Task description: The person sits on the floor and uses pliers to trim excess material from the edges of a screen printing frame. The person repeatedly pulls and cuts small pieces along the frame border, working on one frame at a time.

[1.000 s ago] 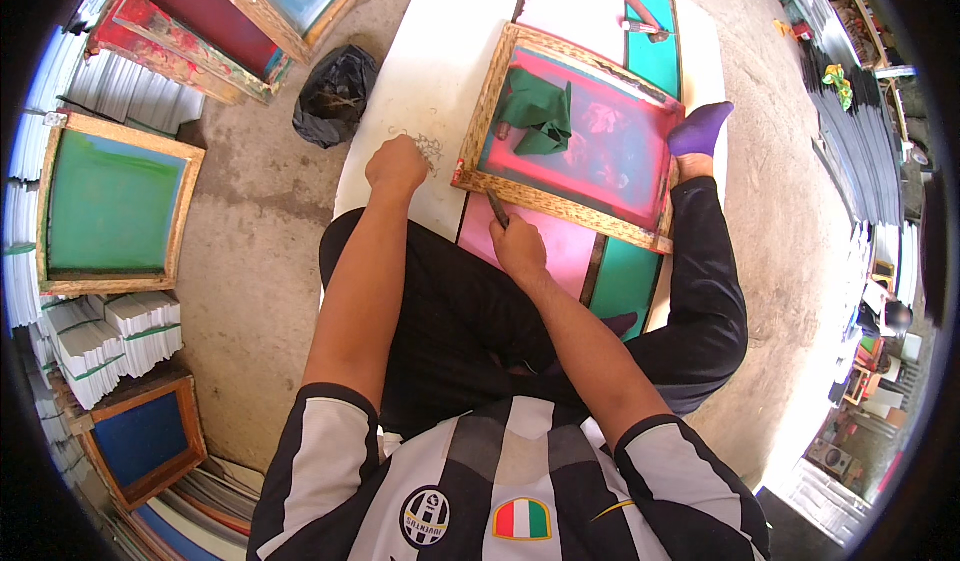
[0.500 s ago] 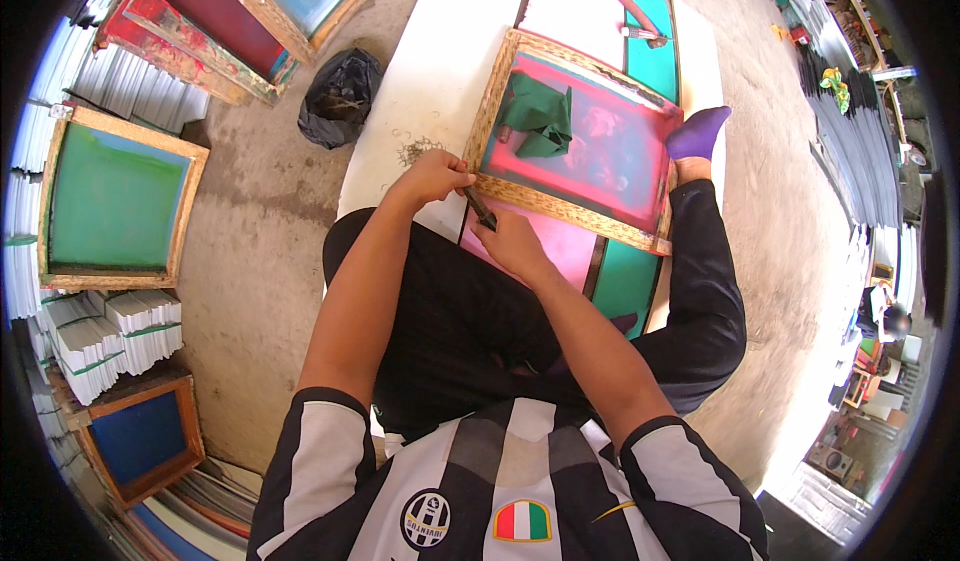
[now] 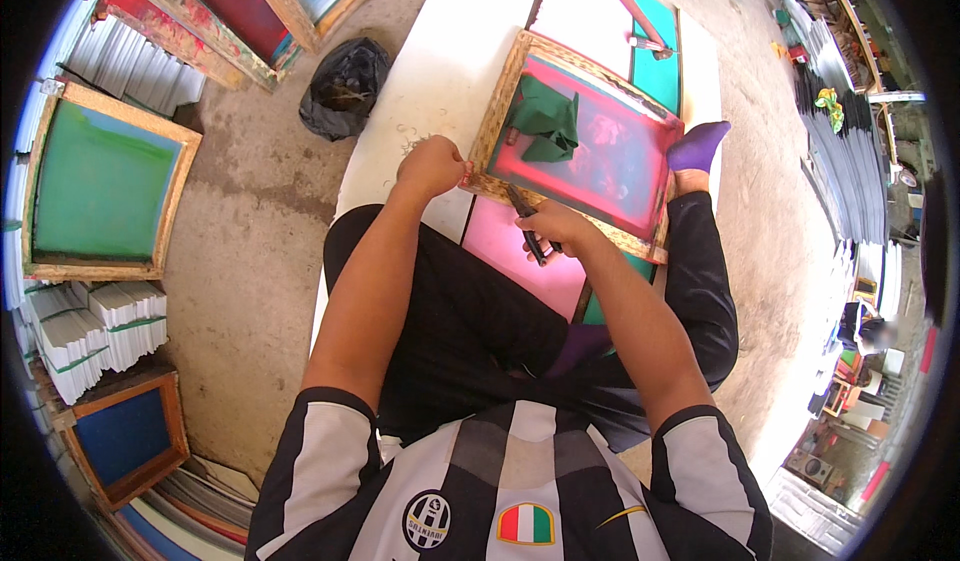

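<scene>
A wood-framed printing screen with pink and blue mesh lies in front of me, tilted on the white table. At its near left corner my left hand is closed, fingertips pinched together against the frame's edge; whatever they hold is too small to make out. My right hand grips a pair of dark pliers, whose handles show below the fingers and whose nose points up over the frame's near rail. On the mesh rests a crumpled dark green cloth.
Pink board and green board lie beneath the screen. Beyond it is a reddish bar beside a marker-like tool. A black plastic bag sits on the floor at left, near a green screen and stacked white sheets. My purple-socked foot is right.
My right hand with the pliers has moved right, away from my left hand. The left hand has shifted slightly up and turned. The head view has shifted a little.
</scene>
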A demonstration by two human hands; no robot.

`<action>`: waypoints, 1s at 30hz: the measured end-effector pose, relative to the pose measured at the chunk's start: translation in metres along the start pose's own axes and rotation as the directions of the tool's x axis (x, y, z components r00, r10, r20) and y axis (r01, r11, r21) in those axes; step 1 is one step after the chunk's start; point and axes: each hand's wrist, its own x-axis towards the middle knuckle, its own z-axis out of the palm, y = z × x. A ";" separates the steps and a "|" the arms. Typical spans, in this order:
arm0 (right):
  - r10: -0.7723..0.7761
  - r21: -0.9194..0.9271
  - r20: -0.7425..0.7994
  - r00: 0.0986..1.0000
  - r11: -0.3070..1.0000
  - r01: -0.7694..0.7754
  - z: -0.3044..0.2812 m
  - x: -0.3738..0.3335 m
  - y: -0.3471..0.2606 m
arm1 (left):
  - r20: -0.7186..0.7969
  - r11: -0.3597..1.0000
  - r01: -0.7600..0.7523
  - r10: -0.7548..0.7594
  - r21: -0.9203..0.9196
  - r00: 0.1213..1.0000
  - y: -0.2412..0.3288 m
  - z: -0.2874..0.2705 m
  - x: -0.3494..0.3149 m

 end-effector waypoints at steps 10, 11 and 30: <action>0.080 -0.170 -0.006 0.997 0.982 -0.080 -0.003 0.011 -0.014 | 0.000 0.999 0.011 -0.011 0.041 1.000 0.000 -0.003 0.001; 0.091 -0.180 0.003 0.996 0.980 -0.089 -0.004 0.012 -0.016 | -0.002 0.998 0.016 -0.016 0.056 1.000 0.000 -0.003 0.001; 0.209 -0.032 0.274 0.939 0.978 -0.208 -0.024 0.010 -0.022 | -0.006 0.995 0.014 -0.013 0.097 1.000 -0.005 -0.002 0.003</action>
